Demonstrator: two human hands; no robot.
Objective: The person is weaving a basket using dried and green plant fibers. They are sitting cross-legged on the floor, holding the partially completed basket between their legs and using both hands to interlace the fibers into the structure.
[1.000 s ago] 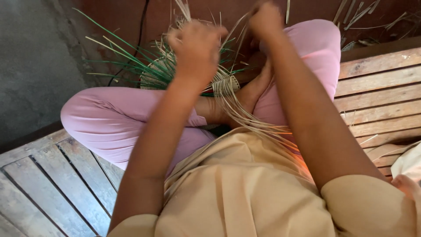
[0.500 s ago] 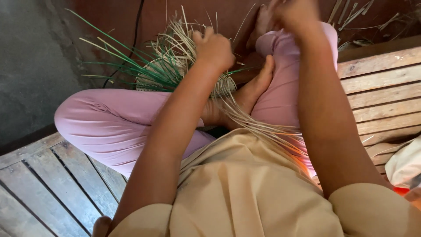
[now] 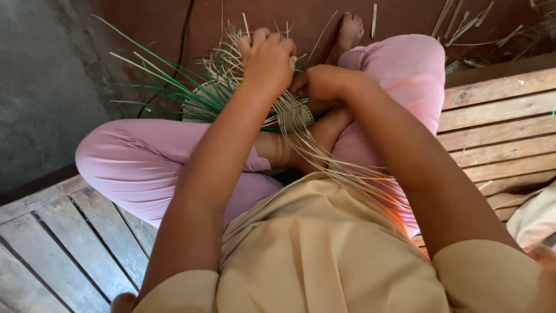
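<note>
A partly woven piece of straw, tan with green strips fanning out to the left, rests over my crossed legs in pink trousers. My left hand is closed on the upper strands of the weave. My right hand pinches strands just beside it, at the woven band. Long loose tan strands trail from the weave down across my lap toward my beige shirt.
I sit on a slatted wooden bench. Beyond it lies a reddish floor with scattered straw scraps at the top right and a dark cable. Grey concrete is at left. My bare foot rests on the floor.
My right hand has come down from high up to meet the left hand at the weave. The left hand stayed on the strands, and the view tilted so the hands sit lower.
</note>
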